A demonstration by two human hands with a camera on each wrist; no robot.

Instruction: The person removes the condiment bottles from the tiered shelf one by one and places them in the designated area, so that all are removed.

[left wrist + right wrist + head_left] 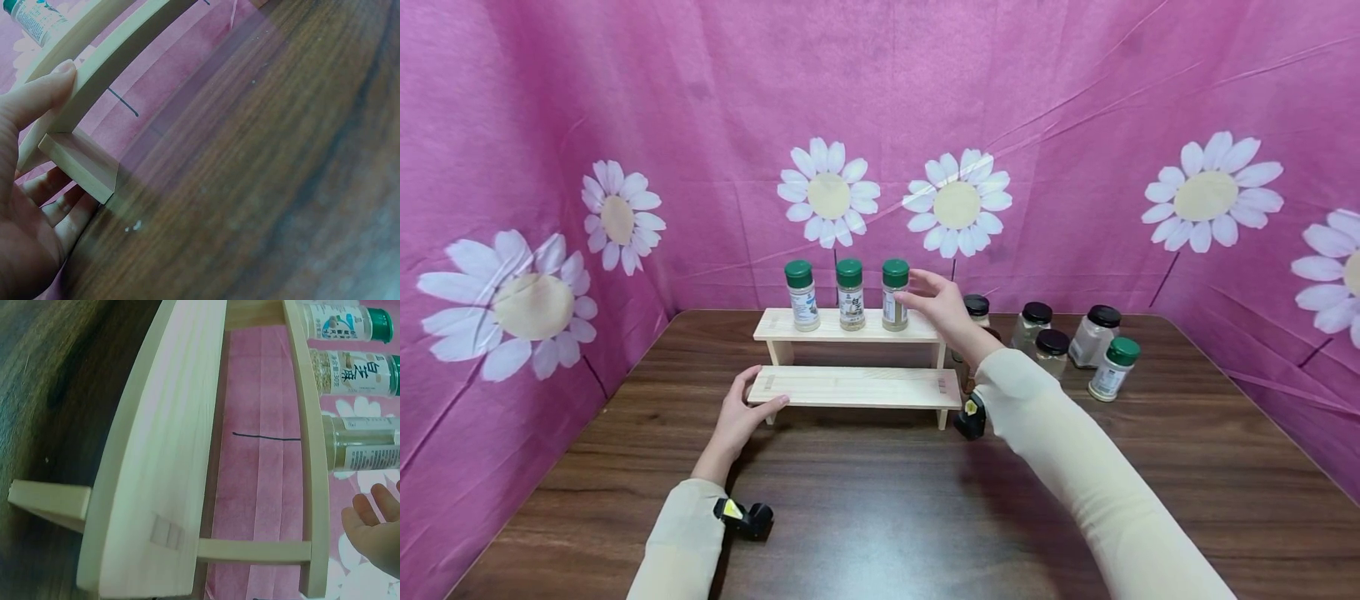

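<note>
Three spice jars with green lids stand on the upper step of a two-tier pale wooden rack [850,387]: a left jar [803,300], a middle jar [851,300] and a right jar [891,312]. My right hand [951,317] is at the right jar, thumb across its front and index finger by the lid; the other fingers are apart from it in the right wrist view. The thumb's contact is out of that view. My left hand [737,421] grips the lower step's left end, thumb on its front edge and fingers behind the leg [81,169].
Right of the rack stand several black-lidded jars, among them a clear jar [1093,337] and a shorter jar [1051,354], plus another green-lidded jar [1108,375]. Some are partly hidden behind my right arm. A pink flowered cloth [887,100] hangs behind the brown table [865,517].
</note>
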